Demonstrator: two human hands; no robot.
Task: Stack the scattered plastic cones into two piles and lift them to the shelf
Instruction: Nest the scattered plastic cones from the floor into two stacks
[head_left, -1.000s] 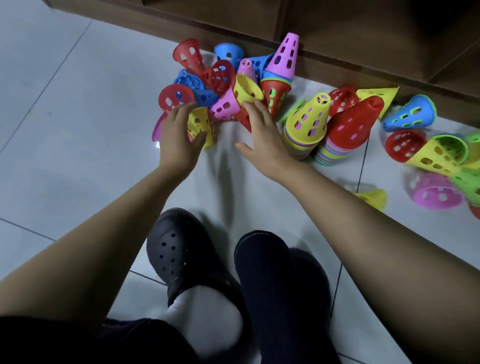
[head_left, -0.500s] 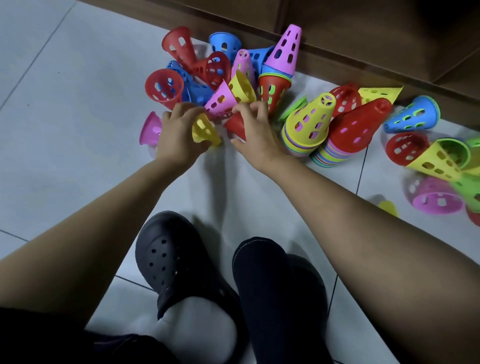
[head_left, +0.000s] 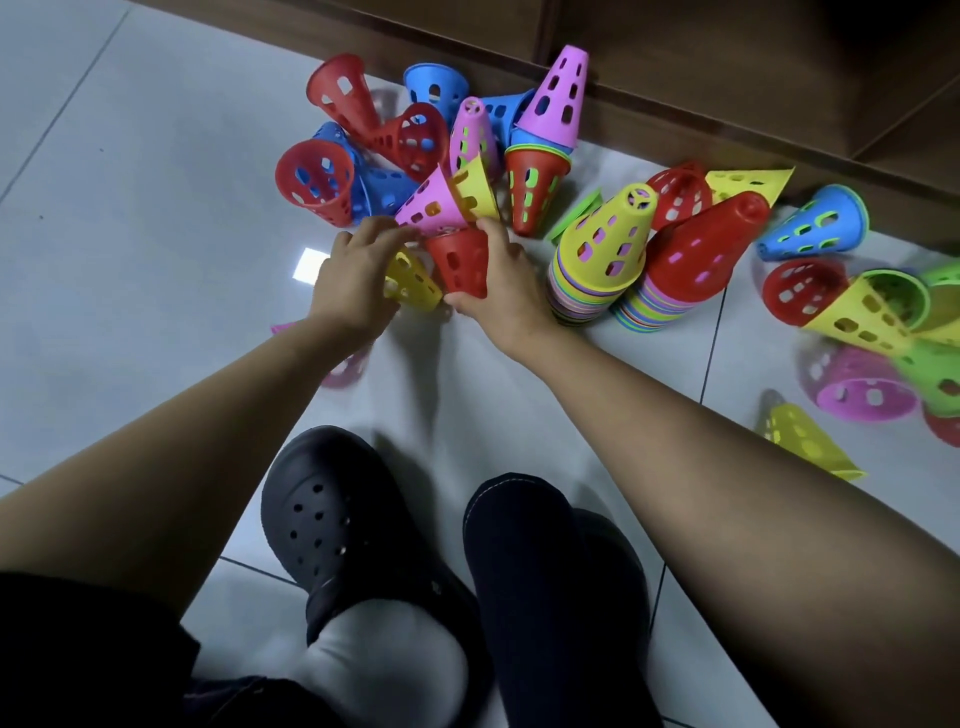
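A red cone (head_left: 460, 262) is gripped by the right hand (head_left: 504, 296) and a yellow cone (head_left: 413, 285) is held in the curled left hand (head_left: 353, 280), presumably so that one can be nested in the other; the yellow-topped pile (head_left: 602, 254) and the red-topped pile (head_left: 691, 270) are set just beside, near the far edge of the floor (head_left: 156, 260), below the shelf (head_left: 727, 62)

Just left of the yellow-topped stack (head_left: 605, 244), the right hand (head_left: 501, 291) grips a red cone (head_left: 460, 262). Further left, the left hand (head_left: 350, 275) holds a yellow cone (head_left: 413, 280). A red-topped stack (head_left: 696, 249) touches the yellow-topped stack's right side.
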